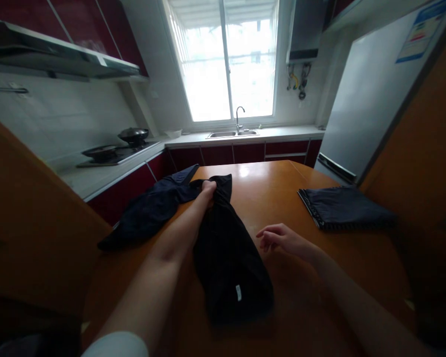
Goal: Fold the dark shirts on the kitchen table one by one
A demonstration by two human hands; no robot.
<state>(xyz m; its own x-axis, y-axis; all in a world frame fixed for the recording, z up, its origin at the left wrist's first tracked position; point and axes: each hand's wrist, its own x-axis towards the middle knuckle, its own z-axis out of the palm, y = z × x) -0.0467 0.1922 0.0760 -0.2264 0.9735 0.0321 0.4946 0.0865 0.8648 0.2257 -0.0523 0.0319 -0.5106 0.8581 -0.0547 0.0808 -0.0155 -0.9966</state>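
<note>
A black garment [230, 248] lies lengthwise on the wooden table [267, 183], with a small white label showing near its close end. My left hand [208, 191] is closed on its far end, pinching the cloth, and some of that cloth bunches around the fingers. To the right of the garment hovers my right hand [277, 236], fingers loosely bent and apart, nothing in them. It is a little away from the garment's edge.
Dark navy clothing [152, 203] is heaped along the table's left edge. At the right lies a folded dark grey cloth item [345, 206]. Beyond the table are a counter with a sink [232, 134], a hob with a lidded pan [134, 134], and a fridge [371, 94].
</note>
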